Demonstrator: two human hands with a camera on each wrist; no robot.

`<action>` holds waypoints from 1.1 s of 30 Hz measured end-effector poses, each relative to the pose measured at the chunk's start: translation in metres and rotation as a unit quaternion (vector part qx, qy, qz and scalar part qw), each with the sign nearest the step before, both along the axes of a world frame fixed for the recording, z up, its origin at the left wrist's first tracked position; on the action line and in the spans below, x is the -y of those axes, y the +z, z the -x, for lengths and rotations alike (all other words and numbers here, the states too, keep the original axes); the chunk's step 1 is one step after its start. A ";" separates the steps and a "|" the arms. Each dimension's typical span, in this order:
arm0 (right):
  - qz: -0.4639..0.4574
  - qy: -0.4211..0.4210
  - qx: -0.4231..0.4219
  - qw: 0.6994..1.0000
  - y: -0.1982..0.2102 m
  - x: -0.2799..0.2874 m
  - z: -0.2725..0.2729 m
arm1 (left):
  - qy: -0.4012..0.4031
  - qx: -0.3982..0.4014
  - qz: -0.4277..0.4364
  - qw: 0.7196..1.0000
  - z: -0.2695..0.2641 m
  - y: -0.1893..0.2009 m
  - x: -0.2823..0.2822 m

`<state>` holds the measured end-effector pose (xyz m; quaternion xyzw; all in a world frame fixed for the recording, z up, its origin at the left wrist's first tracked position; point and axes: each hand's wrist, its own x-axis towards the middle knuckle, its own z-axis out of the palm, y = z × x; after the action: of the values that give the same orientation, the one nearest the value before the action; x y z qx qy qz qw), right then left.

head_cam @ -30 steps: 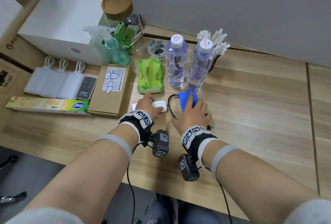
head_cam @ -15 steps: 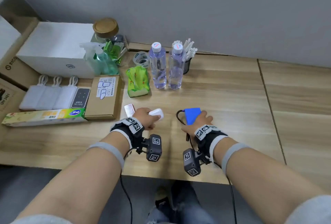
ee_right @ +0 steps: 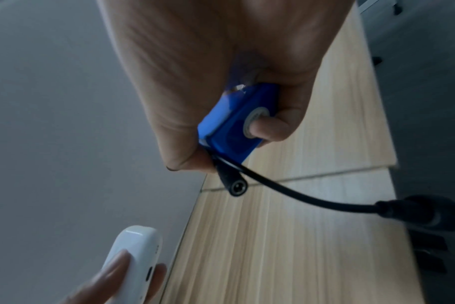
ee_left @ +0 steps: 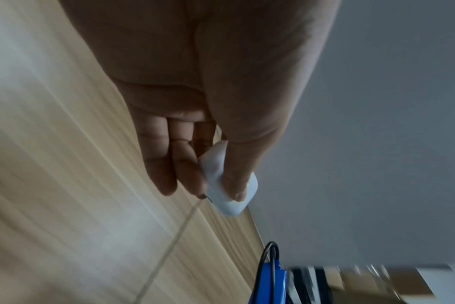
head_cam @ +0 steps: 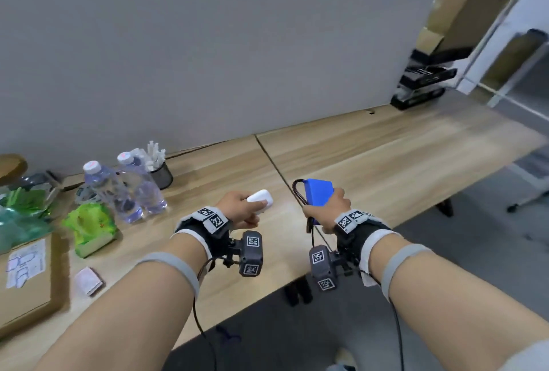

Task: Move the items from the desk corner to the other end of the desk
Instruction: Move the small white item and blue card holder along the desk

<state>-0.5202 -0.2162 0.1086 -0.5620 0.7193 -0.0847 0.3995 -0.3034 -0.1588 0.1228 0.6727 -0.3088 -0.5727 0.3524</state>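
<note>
My left hand [head_cam: 237, 207] pinches a small white case [head_cam: 260, 197] between thumb and fingers, lifted above the wooden desk [head_cam: 386, 156]. The left wrist view shows the thumb pressed on the white case [ee_left: 229, 187]. My right hand [head_cam: 329, 207] grips a blue battery pack [head_cam: 318, 195] with black leads [head_cam: 297, 192], also held off the desk. In the right wrist view the fingers wrap the blue pack [ee_right: 234, 123] and a black cable [ee_right: 299, 195] with plugs hangs from it; the white case [ee_right: 135, 257] shows at lower left.
At the left stay two water bottles [head_cam: 124, 189], a dark cup of white sticks [head_cam: 160, 171], a green tissue pack [head_cam: 89, 228], a brown carton [head_cam: 26, 275] and a small white packet [head_cam: 87, 280]. A black stacked tray [head_cam: 424, 79] stands at the desk's far right end.
Both hands lifted their items off the desk and carried them rightward. The view swung right, so the cluttered corner now lies at the left edge.
</note>
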 end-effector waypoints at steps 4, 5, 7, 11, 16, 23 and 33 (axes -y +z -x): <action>0.017 -0.064 0.045 0.997 0.005 0.023 0.095 | -0.056 0.011 0.013 0.998 0.088 0.016 0.046; 0.020 -0.080 0.057 0.995 0.005 0.029 0.120 | -0.067 0.018 0.015 0.997 0.113 0.017 0.059; 0.022 -0.097 0.063 0.993 0.006 0.044 0.170 | -0.087 0.025 0.017 0.996 0.166 0.018 0.086; 0.019 -0.104 0.037 0.994 0.009 0.083 0.279 | -0.118 0.026 0.027 0.992 0.278 0.019 0.144; 0.030 -0.128 0.021 0.991 0.023 0.131 0.392 | -0.124 0.009 0.052 0.991 0.389 0.027 0.206; 0.034 -0.150 0.016 0.988 0.023 0.207 0.477 | -0.141 -0.004 0.046 0.989 0.463 0.026 0.290; 0.003 -0.093 -0.080 0.992 -0.006 0.368 0.557 | -0.142 -0.058 0.010 0.988 0.549 -0.035 0.485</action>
<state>-1.0772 -0.5846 0.1025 -0.4986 0.7981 -0.0783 0.3292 -0.8522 -0.6440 0.0881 0.5841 -0.3860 -0.6519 0.2913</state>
